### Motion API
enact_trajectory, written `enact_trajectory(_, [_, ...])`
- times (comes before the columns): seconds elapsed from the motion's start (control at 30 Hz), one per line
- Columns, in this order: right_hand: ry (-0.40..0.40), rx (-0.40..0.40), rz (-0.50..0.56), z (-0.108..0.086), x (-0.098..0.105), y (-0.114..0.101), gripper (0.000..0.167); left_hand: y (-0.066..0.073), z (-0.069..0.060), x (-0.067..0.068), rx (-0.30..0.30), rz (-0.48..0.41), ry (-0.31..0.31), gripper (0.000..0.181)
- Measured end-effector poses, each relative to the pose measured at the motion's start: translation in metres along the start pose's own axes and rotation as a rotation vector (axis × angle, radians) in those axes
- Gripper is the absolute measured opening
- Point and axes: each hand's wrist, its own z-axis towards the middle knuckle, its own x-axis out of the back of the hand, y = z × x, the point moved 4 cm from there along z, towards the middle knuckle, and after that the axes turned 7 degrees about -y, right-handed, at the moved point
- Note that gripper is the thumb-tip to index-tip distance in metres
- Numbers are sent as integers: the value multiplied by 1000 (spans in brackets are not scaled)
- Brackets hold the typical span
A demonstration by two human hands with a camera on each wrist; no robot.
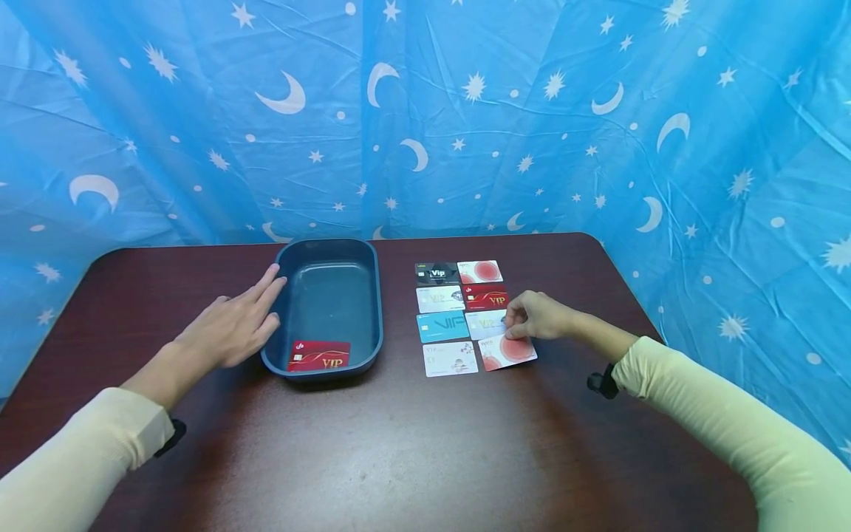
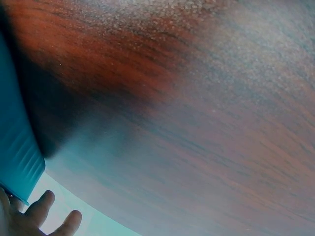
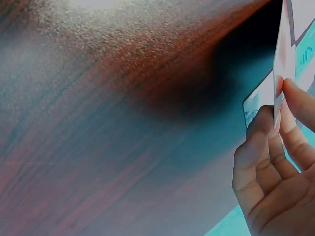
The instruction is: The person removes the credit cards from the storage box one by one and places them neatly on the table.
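My right hand pinches a white card with red circles between thumb and fingers. In the right wrist view that card is seen nearly edge-on, raised off the table. Beside it lie two columns of cards, among them a white floral card, a blue VIP card and a red VIP card. On the left, a dark blue plastic basin has another red VIP card lying inside at its near end. My left hand touches the basin's left rim with fingers extended.
A dark brown wooden table carries everything. Behind and to the right hangs a blue curtain with white moons and stars. At the far end of the card columns are a black VIP card and a white-and-red card.
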Motion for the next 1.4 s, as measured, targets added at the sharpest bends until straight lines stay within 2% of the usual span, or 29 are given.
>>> enact_trajectory(0.23, [75,-13,-27,-2,-4,0,15,0,0,0,7,0,1,64])
enact_trajectory(0.47, [102,-14,-49,-4,-8,-2,18,-2,-2,1,7,-4,6,63])
enact_trajectory(0.67, [121,-33,-129,-4,-10,-2,21,-1,-2,0,-8,-10,16,63])
enact_trajectory(0.8, [144,-78,-200,-4,-8,-3,23,-2,-2,1,-7,-14,27,64])
enact_trajectory(0.93, [166,-81,-212,-2,-1,-7,22,-2,-2,1,-7,-14,28,64])
enact_trajectory(1.03, [186,-37,-150,1,8,-14,20,-2,-2,0,-8,-15,20,64])
enact_trajectory(1.2, [212,57,15,10,21,-34,17,-2,-2,-1,-9,-18,15,64])
enact_trajectory(1.27, [233,73,71,15,24,-42,20,-1,-2,-1,-12,-14,20,63])
enact_trajectory(1.4, [263,60,262,25,26,-65,33,0,-1,0,-14,-6,30,62])
